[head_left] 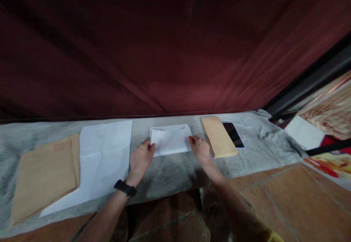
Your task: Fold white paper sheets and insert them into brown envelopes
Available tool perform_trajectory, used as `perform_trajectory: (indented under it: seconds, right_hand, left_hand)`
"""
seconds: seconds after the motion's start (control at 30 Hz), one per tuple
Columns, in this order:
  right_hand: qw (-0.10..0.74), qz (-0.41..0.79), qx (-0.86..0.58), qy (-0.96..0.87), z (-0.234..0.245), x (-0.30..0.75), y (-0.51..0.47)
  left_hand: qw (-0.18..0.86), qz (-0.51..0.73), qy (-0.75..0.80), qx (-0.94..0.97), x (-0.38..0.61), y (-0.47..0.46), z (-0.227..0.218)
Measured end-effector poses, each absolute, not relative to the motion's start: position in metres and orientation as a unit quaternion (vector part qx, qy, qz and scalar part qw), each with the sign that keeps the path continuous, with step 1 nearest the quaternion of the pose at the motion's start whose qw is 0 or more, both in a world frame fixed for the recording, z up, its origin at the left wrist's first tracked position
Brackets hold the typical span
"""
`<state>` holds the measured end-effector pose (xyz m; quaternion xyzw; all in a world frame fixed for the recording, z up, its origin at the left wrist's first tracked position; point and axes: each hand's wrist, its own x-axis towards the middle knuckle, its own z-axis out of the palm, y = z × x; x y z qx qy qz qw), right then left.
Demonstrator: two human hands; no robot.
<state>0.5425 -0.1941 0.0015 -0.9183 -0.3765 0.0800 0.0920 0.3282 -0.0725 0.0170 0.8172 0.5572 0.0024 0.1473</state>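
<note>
A folded white sheet of paper (170, 141) lies in front of me on the grey cloth, its upper layer bowed a little along the far edge. My left hand (142, 156) wears a dark wristband and has its curled fingers and thumb closed at the paper's left edge. At the opposite edge, my right hand (199, 147) grips the paper between thumb and fingers. Just right of that hand lies a stack of small tan envelopes (221, 137). Larger white sheets (106, 150), creased across the middle, are spread left of my left hand.
Big brown envelopes (48, 172) overlap the white sheets at far left. A dark phone (233, 135) lies partly beneath the tan envelopes. The grey cloth (260, 150) covers a narrow surface against a dark red curtain (175, 52). Tiled floor (276, 198) shows in front.
</note>
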Motion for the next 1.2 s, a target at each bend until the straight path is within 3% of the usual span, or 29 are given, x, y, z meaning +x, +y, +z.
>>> perform_trajectory:
  seconds: [0.33, 0.63, 0.83, 0.93, 1.1, 1.2]
  right_hand:
    - [0.211, 0.162, -0.880, -0.393, -0.001, 0.563, -0.202]
    - [0.095, 0.090, -0.909, -0.397, 0.000, 0.551, -0.195]
    - [0.061, 0.075, -0.910, -0.404, 0.001, 0.549, -0.196]
    - [0.060, 0.079, -0.908, -0.406, 0.001, 0.550, -0.197]
    - [0.070, 0.087, -0.906, -0.407, 0.002, 0.551, -0.198]
    - [0.070, 0.090, -0.906, -0.408, 0.002, 0.551, -0.199]
  left_hand:
    - [0.127, -0.003, 0.565, 0.815, 0.333, -0.072, 0.018]
    - [0.135, 0.009, 0.578, 0.805, 0.337, -0.064, 0.017]
    - [0.148, 0.026, 0.572, 0.806, 0.335, -0.061, 0.013]
    - [0.207, 0.048, 0.556, 0.803, 0.329, -0.056, 0.012]
    - [0.415, 0.084, 0.523, 0.739, 0.317, -0.049, 0.007]
    - [0.419, 0.085, 0.527, 0.735, 0.314, -0.048, 0.002]
